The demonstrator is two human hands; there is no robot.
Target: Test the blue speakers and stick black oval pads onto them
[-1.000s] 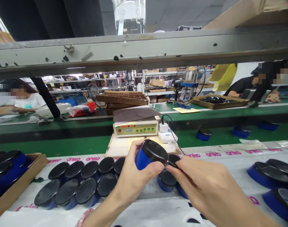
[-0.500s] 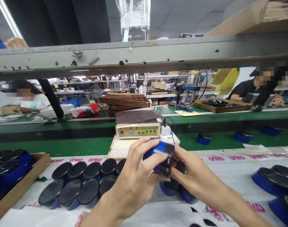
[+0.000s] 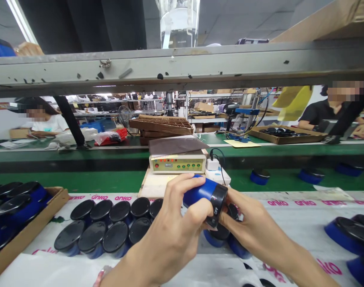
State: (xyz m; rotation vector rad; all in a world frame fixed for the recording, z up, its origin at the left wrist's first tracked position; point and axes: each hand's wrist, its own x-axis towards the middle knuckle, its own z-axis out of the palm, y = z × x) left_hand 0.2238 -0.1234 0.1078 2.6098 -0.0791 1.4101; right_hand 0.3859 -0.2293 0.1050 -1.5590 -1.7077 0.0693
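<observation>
A short blue cylindrical device with a black end ring marked "OFF" [image 3: 200, 194] is held up in front of me, lying on its side. My left hand [image 3: 176, 227] wraps around its blue body, thumb near the black ring. The fingers of my right hand [image 3: 247, 219] close on the black end from the right; what its fingertips touch there is partly hidden. Just below and behind my hands, similar blue devices with black tops [image 3: 217, 235] stand on the table. To the left, two rows of the same black-topped devices [image 3: 92, 237] stand upright.
A cardboard tray [image 3: 55, 203] at the left holds more devices. Behind my hands sits a tester box with lit red lights [image 3: 177, 164] and a white plug [image 3: 212, 164]. Several devices [image 3: 259, 176] rest on the green belt [image 3: 277, 181]. Overhead runs a metal shelf [image 3: 218, 65]; two people sit beyond.
The view has shifted slightly, so the scene appears a little farther right. Both hands still hold the device, and my left thumb is more bent near the black ring.
</observation>
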